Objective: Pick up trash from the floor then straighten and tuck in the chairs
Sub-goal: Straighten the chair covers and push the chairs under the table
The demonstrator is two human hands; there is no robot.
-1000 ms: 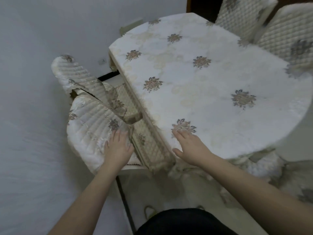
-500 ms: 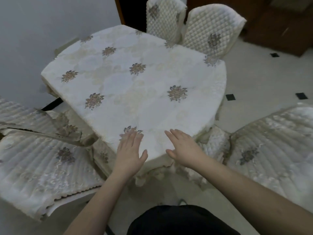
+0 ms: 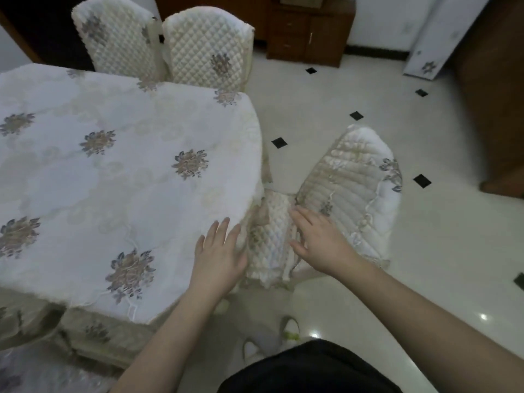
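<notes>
Chair (image 3: 351, 188) lies under right hand (image 3: 317, 242), ungripped.

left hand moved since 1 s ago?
Yes. The left hand went rightward, off the quilted chair back onto the table near edge.

Near chair (image 3: 354, 194): seat mostly under the tablecloth (image 3: 113, 165), legs not visible. Table's left side cut off by frame edge.

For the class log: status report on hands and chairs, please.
Left hand open, flat on tablecloth edge. Right hand open, at near chair backrest. Chair angled, not tucked. No trash visible on floor.
</notes>
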